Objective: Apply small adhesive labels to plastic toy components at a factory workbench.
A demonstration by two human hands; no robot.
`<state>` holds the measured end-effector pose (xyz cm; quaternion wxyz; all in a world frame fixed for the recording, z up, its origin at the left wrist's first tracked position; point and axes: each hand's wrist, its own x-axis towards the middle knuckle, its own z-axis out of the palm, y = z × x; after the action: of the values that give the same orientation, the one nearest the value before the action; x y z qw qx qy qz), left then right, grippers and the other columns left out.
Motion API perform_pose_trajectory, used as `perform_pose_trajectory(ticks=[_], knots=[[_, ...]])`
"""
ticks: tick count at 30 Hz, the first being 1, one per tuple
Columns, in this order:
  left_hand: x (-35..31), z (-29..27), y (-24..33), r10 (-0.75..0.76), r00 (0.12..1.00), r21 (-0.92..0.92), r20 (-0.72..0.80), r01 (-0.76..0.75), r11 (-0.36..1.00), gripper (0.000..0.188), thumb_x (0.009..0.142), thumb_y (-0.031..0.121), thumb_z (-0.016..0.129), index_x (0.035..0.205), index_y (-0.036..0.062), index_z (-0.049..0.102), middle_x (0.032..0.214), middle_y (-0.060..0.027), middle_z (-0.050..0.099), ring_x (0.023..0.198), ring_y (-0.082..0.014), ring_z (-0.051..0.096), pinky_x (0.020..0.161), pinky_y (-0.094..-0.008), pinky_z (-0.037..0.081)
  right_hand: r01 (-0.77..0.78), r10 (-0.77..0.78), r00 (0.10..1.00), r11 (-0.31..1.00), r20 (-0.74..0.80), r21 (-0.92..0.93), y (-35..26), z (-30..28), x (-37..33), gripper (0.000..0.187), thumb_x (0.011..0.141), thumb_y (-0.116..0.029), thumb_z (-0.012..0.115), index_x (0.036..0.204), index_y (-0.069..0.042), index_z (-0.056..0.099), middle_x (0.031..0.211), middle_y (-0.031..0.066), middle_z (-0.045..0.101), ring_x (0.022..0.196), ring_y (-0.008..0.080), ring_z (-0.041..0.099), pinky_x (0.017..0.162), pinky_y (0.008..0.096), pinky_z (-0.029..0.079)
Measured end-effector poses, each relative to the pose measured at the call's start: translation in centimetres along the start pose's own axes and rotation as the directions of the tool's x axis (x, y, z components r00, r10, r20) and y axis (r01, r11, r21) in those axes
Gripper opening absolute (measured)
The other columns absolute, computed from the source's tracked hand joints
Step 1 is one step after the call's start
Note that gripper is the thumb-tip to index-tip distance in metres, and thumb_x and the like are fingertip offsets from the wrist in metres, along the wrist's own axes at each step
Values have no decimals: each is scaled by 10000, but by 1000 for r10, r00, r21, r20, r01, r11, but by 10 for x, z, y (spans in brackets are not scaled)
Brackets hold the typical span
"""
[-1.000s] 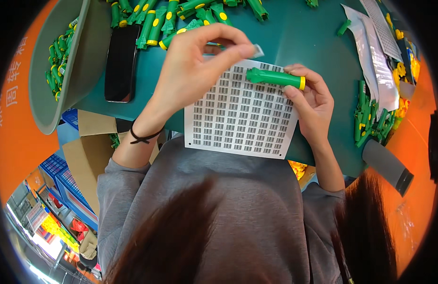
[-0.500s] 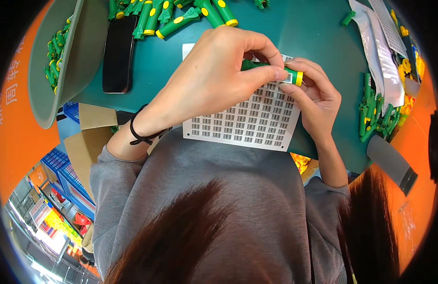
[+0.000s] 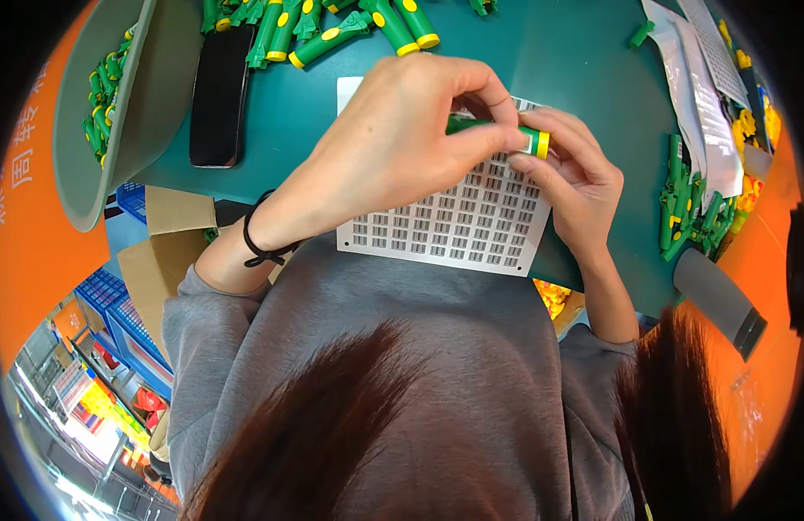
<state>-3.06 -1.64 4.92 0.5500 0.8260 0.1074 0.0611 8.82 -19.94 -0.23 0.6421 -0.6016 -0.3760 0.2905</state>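
Note:
A green plastic tube with a yellow end [image 3: 543, 144] is held level between my two hands, over a white sheet of small barcode stickers [image 3: 436, 233]. My left hand [image 3: 402, 139] is closed, its thumb and forefinger pinching at a small white label on the tube. Around the yellow end, the fingers and thumb of my right hand [image 3: 580, 165] are closed. My left fingers hide much of the tube's green body. The sticker sheet lies on the green table, its upper part covered by my hands.
Several similar green tubes [image 3: 332, 39] lie at the far side, and more form a pile [image 3: 688, 208] at the right. A black phone [image 3: 219, 100] rests beside a grey-green bin [image 3: 128, 113] at the left. Plastic bags [image 3: 701, 104] lie at the far right.
Both hands and the tube have shifted very slightly to the left. The left thumb and forefinger are still pressed at the label, and the hold is the same.

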Motion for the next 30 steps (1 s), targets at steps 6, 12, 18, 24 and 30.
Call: perform_pose_trajectory(ticks=[6, 12, 18, 24, 30], knots=[[-8, -4, -18, -164, 931, -111, 327, 210, 971, 243, 957, 249, 701, 944, 8, 680, 857, -40, 700, 810, -83, 659, 721, -252, 517, 284, -201, 924, 930, 324, -233, 0, 1, 7, 487, 779, 68, 778, 1250, -4, 676, 1262, 141, 607, 1057, 188, 647, 892, 315, 561], [-56, -91, -5, -7, 928, -7, -372, 5, 1000, 363, 1036, 297, 533, 911, 18, 729, 843, -31, 711, 726, -90, 598, 655, -261, 480, 67, -68, 998, 950, 7, -306, -21, -5, 77, 342, 893, -69, 725, 1220, 5, 655, 1204, 112, 645, 944, 131, 623, 832, 257, 517], [-82, -195, -16, 744, 367, 799, -559, 477, 365, 301, 1022, 212, 562, 1139, -29, 700, 1073, -135, 731, 1049, -242, 660, 910, -365, 514, 231, -257, 962, 606, 88, -761, -16, 22, 167, 537, 762, -248, 827, 1167, -10, 565, 815, 157, 665, 700, 311, 654, 674, 414, 528], [-17, -39, -25, 421, 856, 505, -299, -233, 831, 204, 881, 115, 730, 1081, 80, 734, 1045, -100, 716, 992, -240, 664, 848, -321, 534, 103, -24, 991, 774, 134, -624, -14, -5, 150, 383, 905, -175, 740, 1262, -93, 631, 1027, 17, 636, 797, 63, 543, 709, 215, 465], [7, 8, -55, 425, 879, 564, -217, -243, 789, 133, 803, 155, 742, 928, 111, 751, 926, 1, 683, 873, -191, 631, 727, -348, 538, -256, 254, 964, 966, 73, 17, -34, -23, 67, 354, 954, -93, 661, 1282, 6, 572, 984, 56, 628, 823, 89, 581, 756, 221, 478]])
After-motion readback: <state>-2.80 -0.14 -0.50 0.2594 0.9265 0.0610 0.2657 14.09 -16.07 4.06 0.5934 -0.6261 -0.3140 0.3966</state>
